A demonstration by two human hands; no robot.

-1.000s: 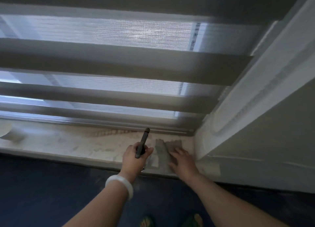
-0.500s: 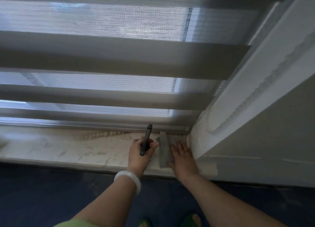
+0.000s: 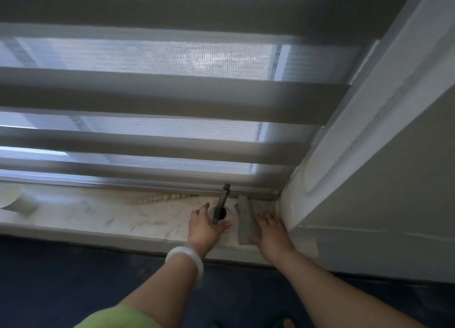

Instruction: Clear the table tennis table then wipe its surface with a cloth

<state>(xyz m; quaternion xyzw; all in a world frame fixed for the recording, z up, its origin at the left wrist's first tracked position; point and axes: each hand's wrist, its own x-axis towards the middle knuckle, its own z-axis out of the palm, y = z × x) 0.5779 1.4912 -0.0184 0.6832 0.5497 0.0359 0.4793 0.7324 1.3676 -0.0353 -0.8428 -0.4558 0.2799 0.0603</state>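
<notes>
Blind (image 3: pixel 172 98): wide grey and sheer bands fill the upper view, hanging down to just above the sill.
Wall (image 3: pixel 394 179): a white moulded frame runs diagonally down the right side and meets the sill at its right end.
Floor (image 3: pixel 61 285): dark blue, below the sill's front edge.
Sill (image 3: pixel 98 216): pale marbled stone ledge under the blind, running from the left edge to the wall corner.
Left arm: reaches forward from the lower middle, a green sleeve (image 3: pixel 115 318) at its near end and a white bangle (image 3: pixel 186 261) round the wrist.
Right arm: bare, reaches in from the lower right toward the corner.
Cup (image 3: pixel 14 199): a white round vessel on the sill at the far left, well apart from both hands; blurred.
Cloth (image 3: pixel 245 221): a grey folded strip lying on the sill near the corner, between the two hands, its long side pointing toward the blind.
Right hand (image 3: pixel 272 234): palm down on the sill, fingers straight and spread, its inner edge touching the cloth's right side.
Left hand (image 3: pixel 205 225): over the sill just left of the cloth, fingers curled round a dark pen.
Pen (image 3: pixel 221 203): dark, slim, standing nearly upright out of the left hand, its tip pointing to the blind's bottom rail.
Beads (image 3: pixel 157 198): a pale cord of beads lying along the back of the sill.
</notes>
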